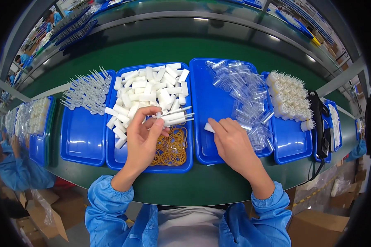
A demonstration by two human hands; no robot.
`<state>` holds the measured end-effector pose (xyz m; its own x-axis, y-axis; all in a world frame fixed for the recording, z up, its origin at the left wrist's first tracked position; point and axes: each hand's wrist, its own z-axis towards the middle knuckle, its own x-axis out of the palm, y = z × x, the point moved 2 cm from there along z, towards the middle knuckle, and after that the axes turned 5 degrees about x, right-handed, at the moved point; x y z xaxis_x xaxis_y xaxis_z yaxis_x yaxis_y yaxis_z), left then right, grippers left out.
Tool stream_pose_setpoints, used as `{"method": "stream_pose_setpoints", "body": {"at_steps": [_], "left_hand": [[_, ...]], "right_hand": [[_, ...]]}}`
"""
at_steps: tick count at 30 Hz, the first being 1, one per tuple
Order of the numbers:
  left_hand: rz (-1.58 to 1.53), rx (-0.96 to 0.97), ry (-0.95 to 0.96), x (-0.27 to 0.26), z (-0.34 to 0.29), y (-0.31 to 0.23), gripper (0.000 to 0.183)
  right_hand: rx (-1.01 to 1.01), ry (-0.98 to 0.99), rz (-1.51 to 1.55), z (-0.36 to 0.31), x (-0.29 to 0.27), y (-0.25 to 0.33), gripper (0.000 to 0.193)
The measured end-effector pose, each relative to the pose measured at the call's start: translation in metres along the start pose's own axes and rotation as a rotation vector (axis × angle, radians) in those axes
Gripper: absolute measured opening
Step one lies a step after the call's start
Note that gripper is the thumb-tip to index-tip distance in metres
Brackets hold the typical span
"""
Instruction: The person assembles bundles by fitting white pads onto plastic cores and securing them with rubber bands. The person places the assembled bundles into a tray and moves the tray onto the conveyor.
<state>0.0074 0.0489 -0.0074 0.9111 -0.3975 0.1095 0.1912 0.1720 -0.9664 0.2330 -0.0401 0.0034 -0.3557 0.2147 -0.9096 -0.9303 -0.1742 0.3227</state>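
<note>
A bundle of white nozzle tubes [175, 116] lies roughly level, its thin tips pointing right, held above the blue tray [123, 154] of white pieces and rubber bands [171, 146] near the worktop's front edge. The left hand [144, 136] has its fingers closed around the bundle's left end. The right hand [233, 142] pinches one white cap [209, 127], fingers together, over the neighbouring tray of clear covers [247, 103].

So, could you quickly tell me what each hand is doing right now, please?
Left hand: closed on a bundle of white nozzle pieces.
Right hand: fingers pinching a small white piece.
</note>
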Motion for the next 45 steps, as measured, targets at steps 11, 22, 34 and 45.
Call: {"method": "stream_pose_setpoints", "body": {"at_steps": [11, 22, 34, 45], "left_hand": [[0.008, -0.039, 0.164, 0.010, -0.009, -0.001, 0.033], [0.047, 0.036, 0.284, 0.010, -0.011, 0.000, 0.041], [0.052, -0.020, 0.302, 0.007, -0.008, 0.003, 0.041], [0.152, 0.029, 0.333, 0.009, -0.009, 0.002, 0.042]], "right_hand": [[0.331, 0.069, 0.835, -0.008, -0.019, -0.005, 0.023], [0.469, -0.060, 1.266, -0.012, -0.004, -0.023, 0.018], [0.422, 0.068, 1.400, -0.009, -0.010, -0.025, 0.013], [0.487, 0.017, 1.310, -0.012, -0.006, -0.013, 0.012]]}}
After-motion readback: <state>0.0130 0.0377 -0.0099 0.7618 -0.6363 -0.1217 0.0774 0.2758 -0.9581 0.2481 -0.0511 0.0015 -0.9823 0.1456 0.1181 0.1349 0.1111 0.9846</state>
